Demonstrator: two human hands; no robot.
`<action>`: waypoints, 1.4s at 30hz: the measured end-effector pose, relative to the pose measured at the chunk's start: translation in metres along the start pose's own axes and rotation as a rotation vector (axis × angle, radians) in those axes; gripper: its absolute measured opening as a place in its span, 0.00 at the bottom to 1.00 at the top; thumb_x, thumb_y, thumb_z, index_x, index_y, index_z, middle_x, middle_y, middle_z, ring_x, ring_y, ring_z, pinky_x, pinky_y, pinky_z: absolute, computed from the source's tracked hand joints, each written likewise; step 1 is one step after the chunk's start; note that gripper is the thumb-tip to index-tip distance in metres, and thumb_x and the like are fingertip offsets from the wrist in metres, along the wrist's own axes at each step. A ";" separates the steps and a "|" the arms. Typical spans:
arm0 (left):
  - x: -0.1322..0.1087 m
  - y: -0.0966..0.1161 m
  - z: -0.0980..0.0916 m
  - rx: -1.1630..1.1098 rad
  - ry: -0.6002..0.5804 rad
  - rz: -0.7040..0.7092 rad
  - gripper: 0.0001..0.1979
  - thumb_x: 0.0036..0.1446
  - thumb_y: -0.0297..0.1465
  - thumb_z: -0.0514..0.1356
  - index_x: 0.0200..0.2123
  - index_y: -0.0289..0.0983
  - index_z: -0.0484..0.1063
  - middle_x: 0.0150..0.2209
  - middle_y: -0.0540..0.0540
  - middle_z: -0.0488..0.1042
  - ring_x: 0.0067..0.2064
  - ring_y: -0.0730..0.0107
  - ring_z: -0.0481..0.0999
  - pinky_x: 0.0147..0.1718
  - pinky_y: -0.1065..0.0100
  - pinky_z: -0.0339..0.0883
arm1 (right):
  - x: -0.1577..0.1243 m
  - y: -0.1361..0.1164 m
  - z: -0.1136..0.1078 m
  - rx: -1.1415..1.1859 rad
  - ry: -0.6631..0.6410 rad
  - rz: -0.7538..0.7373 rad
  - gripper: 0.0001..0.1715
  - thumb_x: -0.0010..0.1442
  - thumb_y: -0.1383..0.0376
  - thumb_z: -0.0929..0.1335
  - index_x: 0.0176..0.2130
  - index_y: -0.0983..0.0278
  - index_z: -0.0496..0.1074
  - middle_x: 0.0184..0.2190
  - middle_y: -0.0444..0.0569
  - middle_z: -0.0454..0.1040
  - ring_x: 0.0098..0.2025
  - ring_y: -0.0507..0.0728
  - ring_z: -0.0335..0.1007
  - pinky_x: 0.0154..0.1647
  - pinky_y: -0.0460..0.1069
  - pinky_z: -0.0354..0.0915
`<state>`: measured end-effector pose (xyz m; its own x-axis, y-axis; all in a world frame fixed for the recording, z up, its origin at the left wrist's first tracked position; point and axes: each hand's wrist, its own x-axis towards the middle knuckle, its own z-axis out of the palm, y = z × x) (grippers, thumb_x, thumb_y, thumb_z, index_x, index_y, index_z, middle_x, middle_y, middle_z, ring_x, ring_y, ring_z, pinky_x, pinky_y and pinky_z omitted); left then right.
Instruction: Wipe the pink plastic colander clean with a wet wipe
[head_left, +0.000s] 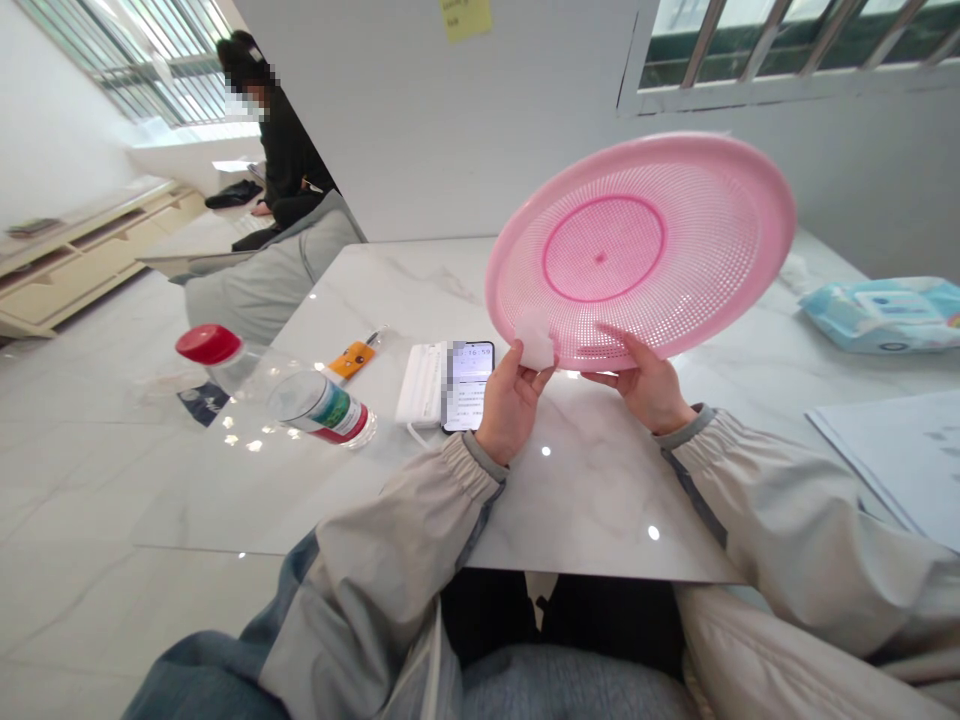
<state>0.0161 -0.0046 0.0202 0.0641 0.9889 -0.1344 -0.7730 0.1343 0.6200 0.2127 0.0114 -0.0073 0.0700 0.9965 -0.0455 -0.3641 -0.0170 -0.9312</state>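
A round pink plastic mesh basket (600,250) is held up and tilted above the table, its inside facing me. My right hand (651,390) grips the near rim, with the thumb stretched over the mesh inside and the fingers under the edge. At the rim's near left, my left hand (511,408) is closed on a folded white wipe (534,340), which lies against the basket's inner side. Whether the left fingers also bear the rim's weight is hard to see.
On the white marble-patterned table (570,480) are a clear bottle with a red cap (334,408), a phone (474,385), a white power bank (420,385) and an orange item (352,357). A blue wipes pack (885,315) and papers (892,450) lie right. A person (289,150) sits far left.
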 end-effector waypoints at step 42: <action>0.005 -0.008 -0.009 0.104 0.109 -0.048 0.15 0.60 0.24 0.74 0.50 0.37 0.84 0.61 0.40 0.83 0.69 0.50 0.79 0.69 0.46 0.76 | -0.010 -0.005 0.006 -0.009 -0.374 0.175 0.30 0.65 0.44 0.76 0.61 0.50 0.81 0.62 0.49 0.84 0.62 0.72 0.84 0.66 0.75 0.76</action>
<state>0.0170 -0.0016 0.0071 0.0259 0.9690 -0.2457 -0.7009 0.1928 0.6866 0.2087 0.0017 0.0001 -0.3352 0.9395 -0.0702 -0.3327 -0.1878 -0.9242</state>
